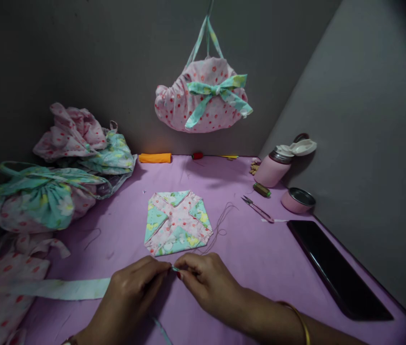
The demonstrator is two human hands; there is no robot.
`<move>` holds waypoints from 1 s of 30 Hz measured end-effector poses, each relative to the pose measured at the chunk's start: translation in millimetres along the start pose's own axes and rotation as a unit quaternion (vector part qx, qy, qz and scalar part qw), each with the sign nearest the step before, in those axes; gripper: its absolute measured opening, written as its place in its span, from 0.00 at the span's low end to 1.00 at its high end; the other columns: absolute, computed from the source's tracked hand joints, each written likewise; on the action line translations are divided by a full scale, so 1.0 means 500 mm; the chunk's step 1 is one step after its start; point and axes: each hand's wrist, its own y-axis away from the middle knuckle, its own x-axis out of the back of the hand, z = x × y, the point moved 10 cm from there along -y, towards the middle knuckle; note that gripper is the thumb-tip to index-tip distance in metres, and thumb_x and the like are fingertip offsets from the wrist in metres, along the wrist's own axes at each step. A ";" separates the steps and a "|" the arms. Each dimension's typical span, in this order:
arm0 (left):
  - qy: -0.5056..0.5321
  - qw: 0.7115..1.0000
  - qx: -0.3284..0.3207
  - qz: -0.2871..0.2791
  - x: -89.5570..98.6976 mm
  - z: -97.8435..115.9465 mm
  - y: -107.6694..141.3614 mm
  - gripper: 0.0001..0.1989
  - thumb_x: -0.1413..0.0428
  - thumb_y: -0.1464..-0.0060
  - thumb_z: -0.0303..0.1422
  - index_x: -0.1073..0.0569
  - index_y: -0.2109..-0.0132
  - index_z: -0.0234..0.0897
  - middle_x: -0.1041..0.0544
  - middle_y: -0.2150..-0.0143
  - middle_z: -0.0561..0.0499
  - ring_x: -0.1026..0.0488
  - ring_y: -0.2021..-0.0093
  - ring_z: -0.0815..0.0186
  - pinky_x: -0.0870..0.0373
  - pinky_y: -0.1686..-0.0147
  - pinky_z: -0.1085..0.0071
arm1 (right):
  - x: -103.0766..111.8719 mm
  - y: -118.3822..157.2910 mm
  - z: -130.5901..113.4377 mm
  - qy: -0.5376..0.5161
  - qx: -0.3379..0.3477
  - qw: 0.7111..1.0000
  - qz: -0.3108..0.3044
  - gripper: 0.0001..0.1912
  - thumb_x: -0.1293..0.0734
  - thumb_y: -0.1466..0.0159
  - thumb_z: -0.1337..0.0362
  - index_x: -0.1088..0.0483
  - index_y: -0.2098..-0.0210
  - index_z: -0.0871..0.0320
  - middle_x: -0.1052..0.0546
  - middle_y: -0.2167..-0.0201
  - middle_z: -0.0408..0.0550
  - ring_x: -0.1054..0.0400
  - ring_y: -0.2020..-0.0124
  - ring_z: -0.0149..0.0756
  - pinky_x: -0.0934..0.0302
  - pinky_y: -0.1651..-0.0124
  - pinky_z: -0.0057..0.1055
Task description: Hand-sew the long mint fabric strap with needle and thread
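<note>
Fingertips pinched together, my left hand [131,292] and my right hand [210,282] meet at a small bit of narrow pale-blue fabric strip [175,269]. A thin tail of similar colour hangs out below my left hand. Just beyond the hands lies a square fabric piece [179,222], its pink dotted middle framed by folded mint floral corners. Loose dark thread [220,230] curls at its right side. A flat pale strip [69,289] runs leftward from behind my left hand. Whether a needle is held cannot be seen.
Pink thread snips [258,209], a green thread spool [261,189], an open pink bottle [272,168], its cup [298,200] and a black phone [335,268] lie right. Fabric bags [44,196] pile up left. A pink bag [203,108] hangs at the back wall.
</note>
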 end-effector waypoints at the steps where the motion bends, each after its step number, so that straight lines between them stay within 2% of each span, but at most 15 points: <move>1: -0.005 1.000 0.001 0.004 0.001 0.001 0.000 0.09 0.52 0.44 0.26 0.28 0.62 0.36 0.23 0.68 0.48 0.25 0.69 0.64 0.29 0.69 0.71 | 0.000 0.000 0.000 0.002 -0.001 1.000 0.001 0.10 0.42 0.39 0.69 0.30 0.65 0.56 0.29 0.78 0.41 0.40 0.79 0.27 0.48 0.75 0.24; 6: -0.035 0.999 0.014 0.003 0.000 -0.002 0.002 0.08 0.52 0.45 0.26 0.27 0.65 0.35 0.23 0.71 0.49 0.25 0.71 0.63 0.29 0.71 0.70 | -0.004 0.000 -0.001 -0.002 -0.003 1.000 0.001 0.10 0.42 0.39 0.69 0.30 0.65 0.57 0.28 0.77 0.42 0.38 0.78 0.28 0.47 0.75 0.24; 11: -0.019 1.000 0.015 -0.005 0.000 0.001 0.005 0.08 0.52 0.45 0.26 0.27 0.65 0.36 0.23 0.70 0.49 0.25 0.71 0.64 0.30 0.71 0.71 | -0.003 0.002 0.001 -0.011 -0.014 1.000 0.014 0.08 0.41 0.40 0.69 0.31 0.64 0.57 0.31 0.79 0.41 0.40 0.79 0.27 0.47 0.74 0.25; 15: 0.042 0.999 0.033 -0.008 -0.007 0.004 0.005 0.09 0.51 0.45 0.27 0.26 0.64 0.37 0.23 0.70 0.50 0.25 0.71 0.65 0.30 0.71 0.72 | -0.018 -0.002 0.016 -0.125 -0.052 0.991 -0.009 0.14 0.42 0.39 0.69 0.37 0.54 0.57 0.37 0.84 0.36 0.43 0.82 0.26 0.47 0.76 0.23; 20: 0.154 0.983 0.096 -0.030 -0.027 -0.005 0.003 0.10 0.50 0.44 0.29 0.24 0.65 0.41 0.22 0.70 0.52 0.25 0.69 0.66 0.30 0.69 0.72 | -0.047 -0.007 0.029 -0.325 -0.095 0.940 -0.042 0.14 0.43 0.36 0.66 0.42 0.51 0.57 0.37 0.84 0.35 0.49 0.87 0.22 0.50 0.82 0.20; 22: 0.157 0.982 0.107 -0.023 -0.024 -0.009 0.003 0.09 0.50 0.44 0.30 0.24 0.65 0.41 0.22 0.70 0.52 0.25 0.70 0.65 0.30 0.69 0.72 | -0.050 -0.008 0.028 -0.352 -0.096 0.930 -0.040 0.14 0.43 0.36 0.64 0.43 0.50 0.57 0.37 0.83 0.35 0.49 0.87 0.22 0.51 0.83 0.20; 25: 0.149 0.982 0.117 -0.007 -0.015 -0.019 0.005 0.08 0.49 0.44 0.31 0.25 0.66 0.41 0.23 0.71 0.52 0.25 0.71 0.65 0.31 0.70 0.72 | -0.046 -0.007 0.027 -0.347 -0.086 0.934 -0.025 0.15 0.43 0.35 0.63 0.43 0.50 0.57 0.36 0.82 0.36 0.46 0.85 0.22 0.49 0.83 0.19; 30: 0.152 0.982 0.109 0.011 -0.008 -0.026 0.009 0.08 0.50 0.44 0.31 0.26 0.65 0.40 0.23 0.70 0.52 0.26 0.70 0.66 0.31 0.70 0.72 | -0.053 -0.004 0.019 -0.358 -0.057 0.931 -0.040 0.18 0.43 0.36 0.66 0.45 0.47 0.54 0.34 0.76 0.39 0.41 0.82 0.23 0.45 0.79 0.21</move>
